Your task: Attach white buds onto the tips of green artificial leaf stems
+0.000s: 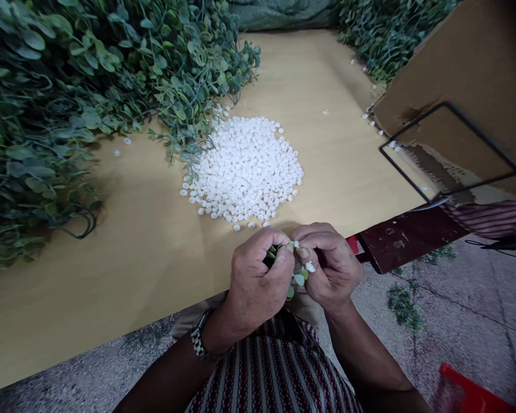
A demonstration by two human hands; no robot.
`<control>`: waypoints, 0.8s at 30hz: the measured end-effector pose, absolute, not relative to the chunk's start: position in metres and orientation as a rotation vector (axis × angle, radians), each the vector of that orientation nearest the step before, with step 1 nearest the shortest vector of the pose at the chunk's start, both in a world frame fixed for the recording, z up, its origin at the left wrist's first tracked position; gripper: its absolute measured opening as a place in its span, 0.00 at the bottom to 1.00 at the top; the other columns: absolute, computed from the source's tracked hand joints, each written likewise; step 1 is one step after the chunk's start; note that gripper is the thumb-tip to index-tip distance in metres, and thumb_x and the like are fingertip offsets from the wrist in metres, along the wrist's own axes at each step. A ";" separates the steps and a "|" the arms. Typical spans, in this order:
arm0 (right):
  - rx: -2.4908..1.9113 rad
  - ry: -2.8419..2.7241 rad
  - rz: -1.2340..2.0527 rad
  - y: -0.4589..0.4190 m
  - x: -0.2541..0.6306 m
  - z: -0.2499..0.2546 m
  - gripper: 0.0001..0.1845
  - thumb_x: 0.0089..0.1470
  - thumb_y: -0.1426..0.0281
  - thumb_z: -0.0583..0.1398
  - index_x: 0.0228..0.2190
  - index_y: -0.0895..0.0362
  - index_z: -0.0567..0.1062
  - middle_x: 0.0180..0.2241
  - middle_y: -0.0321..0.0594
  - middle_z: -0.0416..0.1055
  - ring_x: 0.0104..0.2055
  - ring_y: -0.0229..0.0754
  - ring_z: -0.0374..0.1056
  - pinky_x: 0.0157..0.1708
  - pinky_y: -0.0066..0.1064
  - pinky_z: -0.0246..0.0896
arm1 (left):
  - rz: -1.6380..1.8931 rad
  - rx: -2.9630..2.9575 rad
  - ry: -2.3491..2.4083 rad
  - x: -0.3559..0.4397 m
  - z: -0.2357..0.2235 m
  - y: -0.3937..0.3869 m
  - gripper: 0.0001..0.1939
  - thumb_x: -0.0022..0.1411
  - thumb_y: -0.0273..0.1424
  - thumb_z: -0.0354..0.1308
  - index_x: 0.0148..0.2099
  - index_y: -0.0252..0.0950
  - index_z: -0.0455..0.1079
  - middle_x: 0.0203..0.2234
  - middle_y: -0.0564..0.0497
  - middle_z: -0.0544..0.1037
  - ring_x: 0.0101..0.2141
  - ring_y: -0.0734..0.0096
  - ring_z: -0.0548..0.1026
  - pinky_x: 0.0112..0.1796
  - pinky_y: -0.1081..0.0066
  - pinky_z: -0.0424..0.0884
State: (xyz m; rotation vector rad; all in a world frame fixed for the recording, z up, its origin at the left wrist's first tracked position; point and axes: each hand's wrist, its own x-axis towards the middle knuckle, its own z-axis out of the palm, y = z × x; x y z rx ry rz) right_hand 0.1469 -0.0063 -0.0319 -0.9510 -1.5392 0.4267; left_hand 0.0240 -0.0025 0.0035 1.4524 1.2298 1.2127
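Note:
My left hand point(258, 275) is closed around a small green artificial sprig point(296, 280) at the near edge of the wooden table point(133, 252). My right hand point(331, 264) pinches a small white flower piece point(310, 267) against the sprig's tip, thumb and fingers pressed together. Both hands meet just below a heap of small white flower pieces point(247, 169) lying in the middle of the table. A metal watch point(198, 338) sits on my left wrist.
A large pile of green artificial foliage point(69, 92) covers the table's left and back. More foliage point(387, 34) lies at the back right. A brown cardboard box point(464, 97) stands at the right edge. A red object point(473, 393) sits on the floor.

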 end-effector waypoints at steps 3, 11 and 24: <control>-0.947 -1.544 0.440 -0.006 0.148 -0.031 0.09 0.54 0.81 0.58 0.33 0.55 0.72 0.29 0.37 0.71 0.33 0.40 0.70 0.31 0.34 0.67 | 1.221 1.462 1.220 0.024 0.002 -0.003 0.09 0.55 0.19 0.51 0.25 0.35 0.66 0.20 0.56 0.69 0.23 0.78 0.66 0.27 0.76 0.64; -0.915 -1.539 0.516 -0.005 0.149 -0.029 0.10 0.54 0.82 0.58 0.33 0.55 0.73 0.30 0.38 0.71 0.33 0.39 0.69 0.31 0.33 0.67 | 1.223 1.469 1.220 0.024 0.000 -0.003 0.09 0.56 0.19 0.52 0.26 0.34 0.67 0.20 0.55 0.70 0.23 0.77 0.67 0.27 0.76 0.64; -0.873 -1.573 0.589 -0.001 0.154 -0.027 0.09 0.54 0.81 0.58 0.32 0.56 0.73 0.29 0.37 0.70 0.34 0.39 0.68 0.33 0.33 0.65 | 1.225 1.453 1.207 0.024 0.001 -0.004 0.10 0.56 0.19 0.53 0.25 0.34 0.66 0.20 0.55 0.70 0.23 0.78 0.66 0.26 0.76 0.64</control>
